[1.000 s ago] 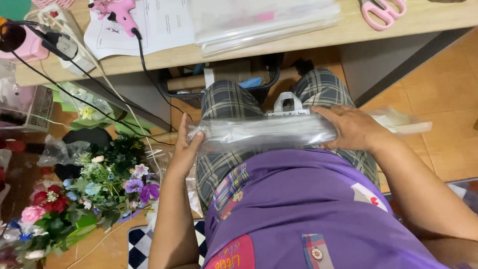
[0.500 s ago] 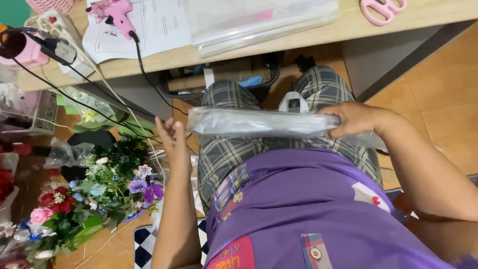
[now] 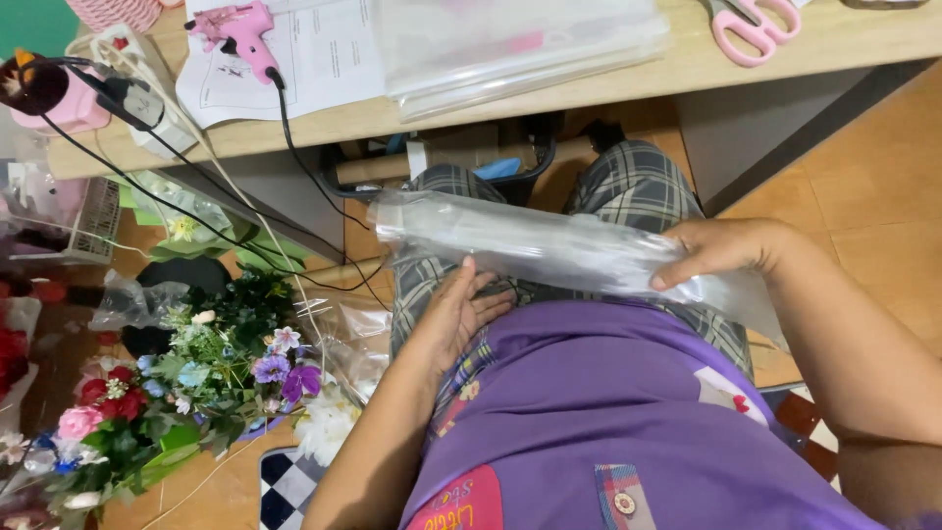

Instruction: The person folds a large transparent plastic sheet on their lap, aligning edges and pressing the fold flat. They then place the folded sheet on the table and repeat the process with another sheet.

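— Where is the clear plastic roll (image 3: 549, 250)?
— Across the lap, gripped at one end by the right hand (image 3: 721, 253), fingers curled over it.
— And the left hand (image 3: 459, 312)?
— Flat and open just under the roll, fingertips touching it, resting on the plaid trousers (image 3: 628, 182).

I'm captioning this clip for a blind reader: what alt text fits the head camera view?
A seated person holds a rolled clear plastic sheet across their lap, right hand gripping one end, left hand flat beneath it. Artificial flowers lie on the floor to the left; a pink glue gun and pink scissors rest on the desk above.
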